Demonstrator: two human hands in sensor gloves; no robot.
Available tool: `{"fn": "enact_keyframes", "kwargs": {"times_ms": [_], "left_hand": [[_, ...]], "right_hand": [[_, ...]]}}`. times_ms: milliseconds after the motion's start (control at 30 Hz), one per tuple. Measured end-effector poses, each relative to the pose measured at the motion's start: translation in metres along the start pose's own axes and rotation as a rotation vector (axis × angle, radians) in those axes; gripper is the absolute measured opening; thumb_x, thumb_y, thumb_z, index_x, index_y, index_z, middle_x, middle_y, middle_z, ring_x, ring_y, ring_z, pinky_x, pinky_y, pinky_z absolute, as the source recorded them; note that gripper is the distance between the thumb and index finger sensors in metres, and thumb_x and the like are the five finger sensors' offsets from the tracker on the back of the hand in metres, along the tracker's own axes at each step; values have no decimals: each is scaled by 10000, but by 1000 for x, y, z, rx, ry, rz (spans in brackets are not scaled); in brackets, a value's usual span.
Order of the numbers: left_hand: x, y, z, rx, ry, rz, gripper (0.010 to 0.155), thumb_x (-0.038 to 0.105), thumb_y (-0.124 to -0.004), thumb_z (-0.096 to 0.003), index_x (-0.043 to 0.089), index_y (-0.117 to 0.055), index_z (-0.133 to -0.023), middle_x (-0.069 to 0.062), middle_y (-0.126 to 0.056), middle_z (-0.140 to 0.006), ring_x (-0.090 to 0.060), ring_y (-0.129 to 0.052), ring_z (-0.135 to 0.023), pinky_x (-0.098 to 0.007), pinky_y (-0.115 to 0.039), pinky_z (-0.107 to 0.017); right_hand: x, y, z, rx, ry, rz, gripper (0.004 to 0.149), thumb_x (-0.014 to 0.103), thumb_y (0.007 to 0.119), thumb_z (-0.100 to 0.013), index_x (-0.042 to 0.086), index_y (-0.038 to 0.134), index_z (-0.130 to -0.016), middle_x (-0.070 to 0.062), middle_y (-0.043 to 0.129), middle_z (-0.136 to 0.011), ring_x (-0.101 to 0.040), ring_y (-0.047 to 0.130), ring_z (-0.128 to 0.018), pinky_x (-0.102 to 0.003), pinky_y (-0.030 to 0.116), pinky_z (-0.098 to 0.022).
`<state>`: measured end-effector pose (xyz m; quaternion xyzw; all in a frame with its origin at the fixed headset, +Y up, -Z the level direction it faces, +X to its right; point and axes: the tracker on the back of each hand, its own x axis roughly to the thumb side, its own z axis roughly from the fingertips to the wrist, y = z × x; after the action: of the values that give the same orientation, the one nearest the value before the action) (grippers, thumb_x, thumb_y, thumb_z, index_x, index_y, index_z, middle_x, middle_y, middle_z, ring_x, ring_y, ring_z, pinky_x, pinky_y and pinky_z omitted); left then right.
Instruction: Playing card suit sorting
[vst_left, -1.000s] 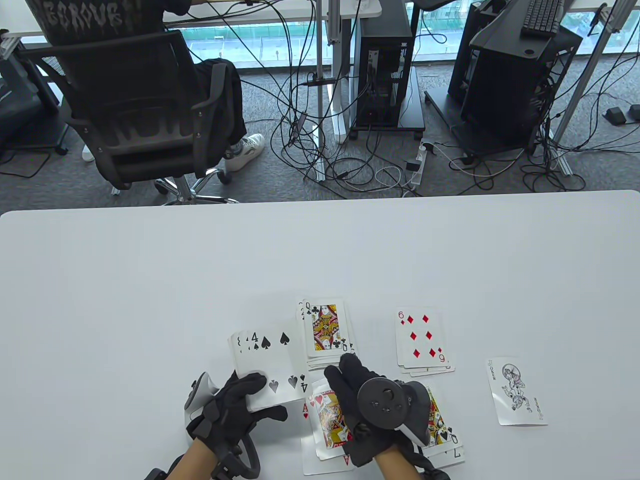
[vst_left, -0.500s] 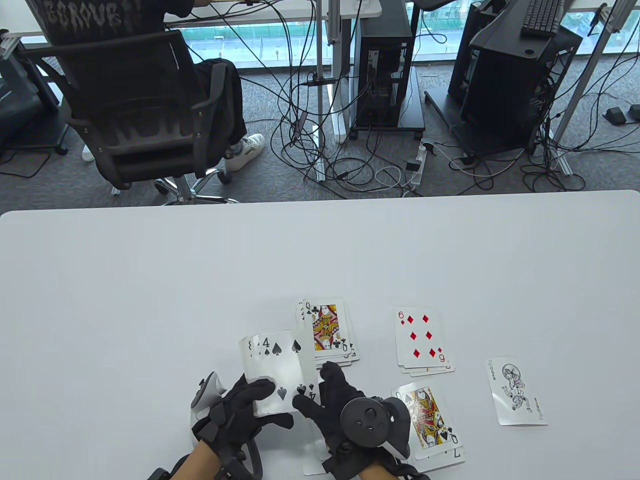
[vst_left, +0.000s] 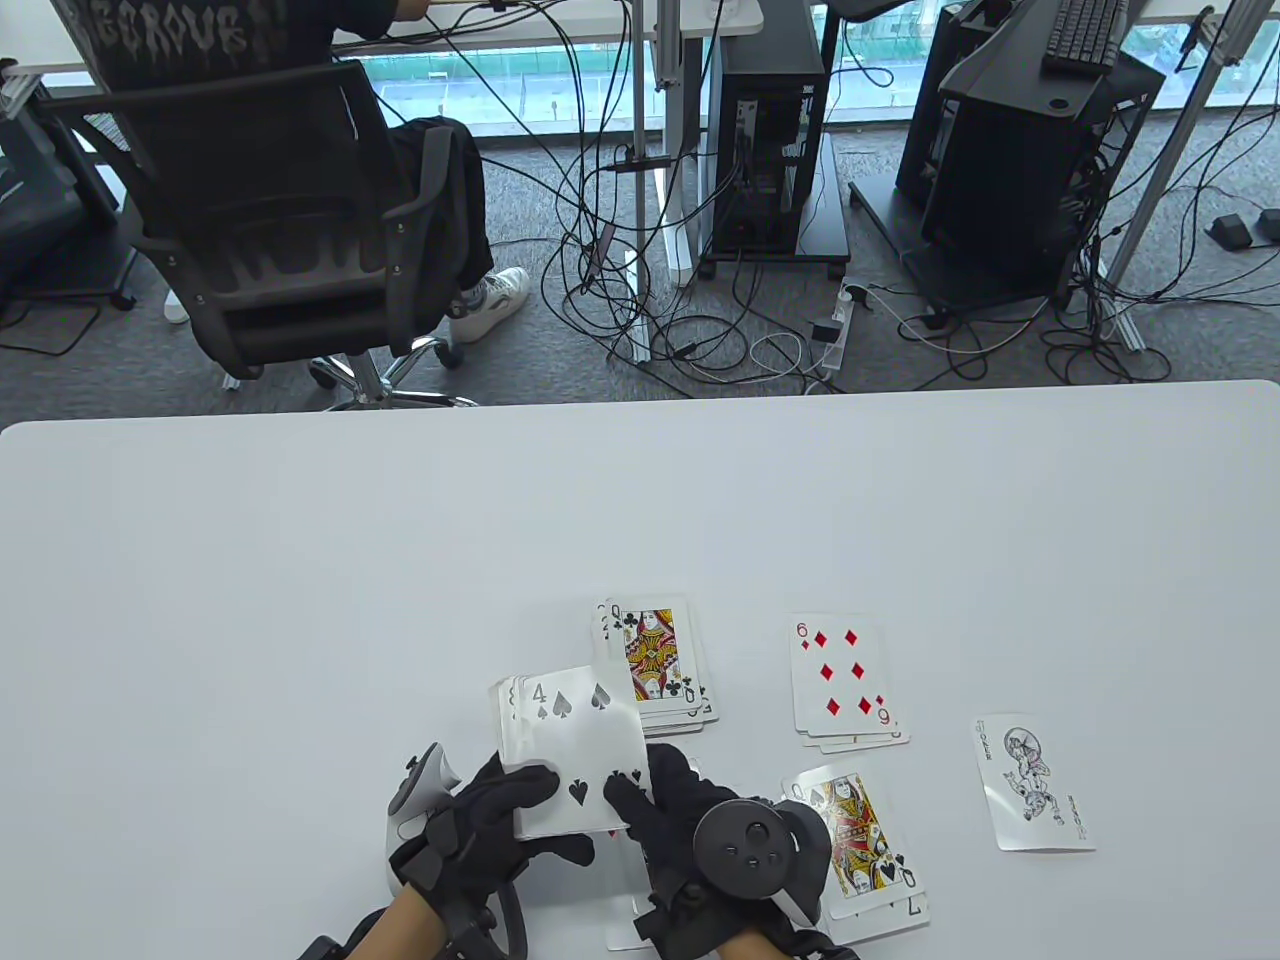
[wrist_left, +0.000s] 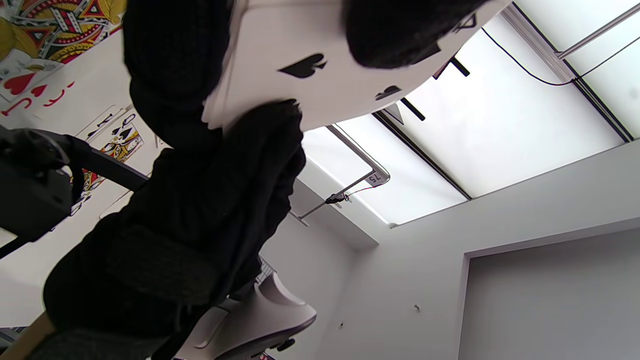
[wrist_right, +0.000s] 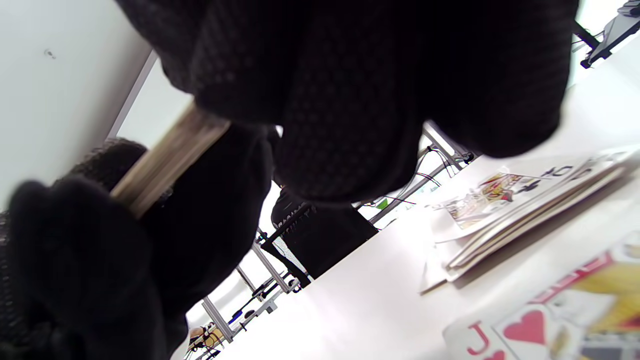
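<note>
The held stack of cards (vst_left: 570, 745) is a small fan of white playing cards, faces up, with the 4 of spades on top and the corners of other cards peeking out at its left side; the right wrist view shows its edge as a thick tan-white block. The left hand (vst_left: 480, 820) grips the stack from below, thumb pressed on the lower left of the top card, and the right hand (vst_left: 690, 810) has its fingers (vst_left: 625, 790) closed onto the lower right corner of that 4, so both hands hold the stack above the desk (vst_left: 300, 560) close to its near edge. Compared with 0.5 s ago, the stack has slipped slightly toward the near edge and to the right, and the right hand's fingers now cover the corner index. The stack's long axis runs from the near edge toward the far edge, leaning slightly left, with the 4 index at the far end. Lying on the desk are the clubs pile (vst_left: 660, 665) just beyond the stack, the diamonds pile (vst_left: 845, 680), the spades pile (vst_left: 865, 840) and the joker (vst_left: 1030, 785).
</note>
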<state>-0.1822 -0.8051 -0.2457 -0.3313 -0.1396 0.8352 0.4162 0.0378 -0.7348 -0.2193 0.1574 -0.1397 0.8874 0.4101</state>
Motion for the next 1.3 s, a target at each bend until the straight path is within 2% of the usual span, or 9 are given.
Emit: {"fn": "enact_keyframes", "kwargs": {"times_ms": [233, 567, 667, 800, 900, 1067, 1167, 1300], "left_hand": [[1, 2, 1, 23, -10, 7, 506, 395, -699, -605, 365, -464, -1053, 63, -602, -1109, -273, -747, -986, -417, -833, -543], [4, 2, 2, 30, -36, 34, 508, 399, -697, -606, 361, -460, -1054, 62, -606, -1105, -270, -759, -978, -411, -840, -535], [5, 2, 2, 31, -44, 41, 507, 400, -696, -607, 360, -460, -1054, 61, -605, -1106, -270, -761, -977, -410, -841, -534], [7, 2, 3, 32, -56, 52, 505, 402, -695, -608, 360, -461, -1053, 63, -608, -1104, -269, -763, -976, -407, -843, -532], [8, 3, 3, 39, -59, 55, 507, 404, -694, -608, 361, -458, -1055, 65, -606, -1105, -266, -763, -976, -404, -843, -534], [8, 3, 4, 52, -59, 58, 507, 406, -692, -609, 361, -455, -1055, 65, -606, -1105, -265, -761, -978, -403, -844, -534], [8, 3, 4, 56, -58, 59, 507, 405, -692, -609, 361, -455, -1055, 65, -603, -1106, -267, -760, -978, -404, -843, -534], [8, 4, 5, 58, -57, 54, 507, 406, -692, -609, 361, -455, -1055, 64, -604, -1106, -266, -760, -978, -403, -843, -535]], "right_hand": [[-11, -8, -1, -41, 62, -3, 396, 233, 660, -516, -99, 727, -722, -12, 934, -349, -193, 1013, -250, -398, 898, -226], [-31, -29, -3, -109, 164, -108, 399, 228, 643, -524, -104, 726, -730, -12, 927, -344, -190, 1005, -245, -398, 893, -225], [-34, -41, -5, -143, 191, -154, 402, 231, 646, -527, -104, 726, -732, -13, 927, -342, -189, 1003, -242, -397, 891, -222], [-38, -62, -12, -177, 214, -124, 399, 224, 655, -527, -112, 735, -727, -24, 930, -333, -198, 1002, -232, -405, 888, -214], [-43, -85, -20, -129, 254, -45, 400, 209, 670, -521, -132, 745, -716, -47, 933, -316, -220, 999, -214, -423, 879, -199], [-50, -130, -25, 126, 383, 196, 403, 203, 678, -520, -143, 751, -711, -59, 935, -312, -234, 998, -210, -436, 875, -196], [-59, -145, -13, 249, 466, 286, 405, 208, 680, -520, -143, 753, -708, -59, 936, -310, -236, 999, -208, -438, 875, -194], [-78, -149, 12, 305, 557, 234, 405, 206, 689, -517, -150, 764, -695, -68, 940, -299, -246, 1000, -198, -446, 874, -186]]}}
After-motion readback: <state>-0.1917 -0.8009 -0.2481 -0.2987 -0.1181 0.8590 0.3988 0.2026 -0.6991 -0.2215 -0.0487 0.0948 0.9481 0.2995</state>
